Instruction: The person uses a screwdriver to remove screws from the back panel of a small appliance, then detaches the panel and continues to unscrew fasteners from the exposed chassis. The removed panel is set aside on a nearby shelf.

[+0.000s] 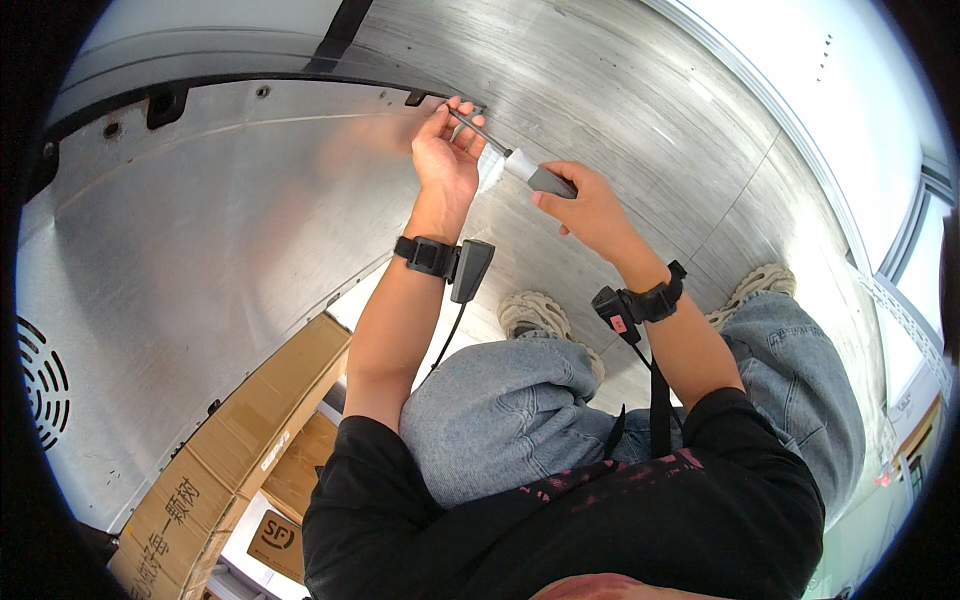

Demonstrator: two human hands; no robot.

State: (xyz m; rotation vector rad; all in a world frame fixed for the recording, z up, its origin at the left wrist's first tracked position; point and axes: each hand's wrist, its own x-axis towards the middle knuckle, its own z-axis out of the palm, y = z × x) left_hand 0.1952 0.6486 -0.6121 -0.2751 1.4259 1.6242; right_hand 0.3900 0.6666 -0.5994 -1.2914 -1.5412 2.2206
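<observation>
My right hand (590,208) is wrapped round the grey and white handle of a screwdriver (538,176), thick like that of an electric one. Its long dark shaft slants up and left to the far right corner of a large bare metal panel (230,220). At that corner my left hand (448,150) has its palm turned up. The thumb and forefinger close around the shaft's tip, while the other fingers curl loosely beside it. Whether a screw sits at the tip is too small to tell.
A flattened brown cardboard box (235,420) lies along the panel's near edge, with a smaller brown carton (278,540) below it. Black brackets (166,106) and holes line the panel's far edge. Grey wood-look floor (620,90) spreads beyond my shoes (535,312). A white wall stands right.
</observation>
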